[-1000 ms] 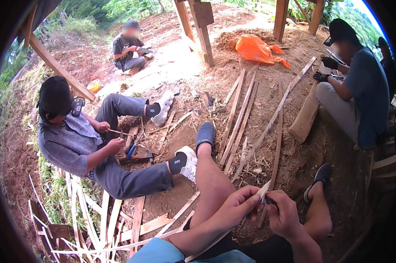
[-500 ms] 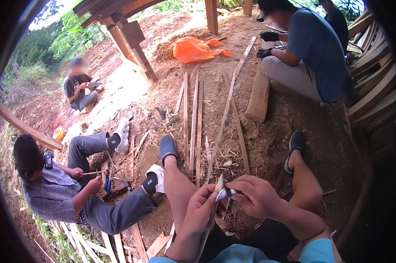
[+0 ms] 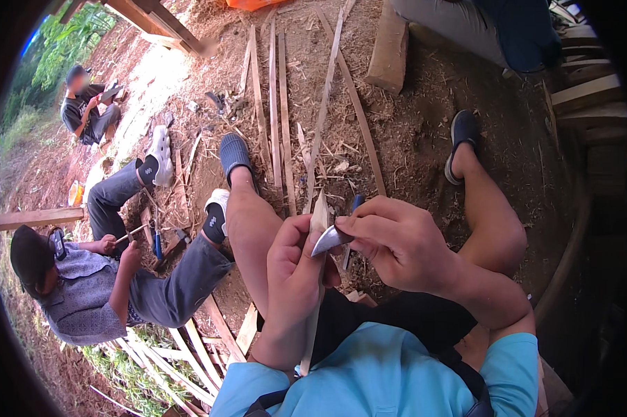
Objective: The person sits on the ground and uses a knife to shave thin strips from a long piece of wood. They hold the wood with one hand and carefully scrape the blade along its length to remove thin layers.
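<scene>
My left hand (image 3: 294,267) is closed round a pale wooden strip (image 3: 320,213), which runs down past my wrist toward my lap. Its upper end tapers to a point above my fingers. In the closed fingers of my right hand (image 3: 407,243) is a knife with a short, curved metal blade (image 3: 332,240). The blade lies across the strip beside my left thumb, tip toward the left. Its handle is hidden by my fingers. Past my right hand, a tool with a blue handle (image 3: 357,202) shows in part.
Long wooden strips (image 3: 286,125) lie on the dirt beyond my feet, near a thick wooden block (image 3: 388,52). At my left sits a person (image 3: 84,299) holding a stick, with a hammer (image 3: 172,249) nearby. More strips (image 3: 195,351) lie at lower left; boards (image 3: 591,94) are stacked at right.
The view has tipped downward, so the ground and people sit higher in it. My hands still hold the strip and the knife, the blade still against the wood near its tip.
</scene>
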